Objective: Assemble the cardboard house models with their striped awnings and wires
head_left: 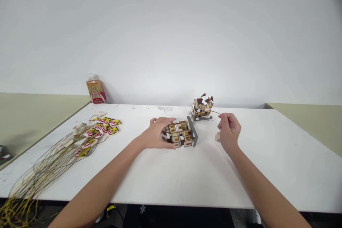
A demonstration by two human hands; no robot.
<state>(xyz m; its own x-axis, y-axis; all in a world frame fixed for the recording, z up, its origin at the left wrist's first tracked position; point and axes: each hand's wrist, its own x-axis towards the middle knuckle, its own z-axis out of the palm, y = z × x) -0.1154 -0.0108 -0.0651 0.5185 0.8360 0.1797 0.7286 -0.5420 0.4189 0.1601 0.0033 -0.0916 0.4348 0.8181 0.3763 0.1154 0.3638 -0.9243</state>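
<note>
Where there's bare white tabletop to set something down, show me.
Bare: tabletop right of the right hand, and in front of the cream-and-brown model house the left hand holds. Crowded: centre, another such house behind; left, yellow wires and striped red-white pieces.

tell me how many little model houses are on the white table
2. The first model house lies on its side, with the left hand around its roof end; the second model house stands farther back, toward the wall. No others show.
</note>
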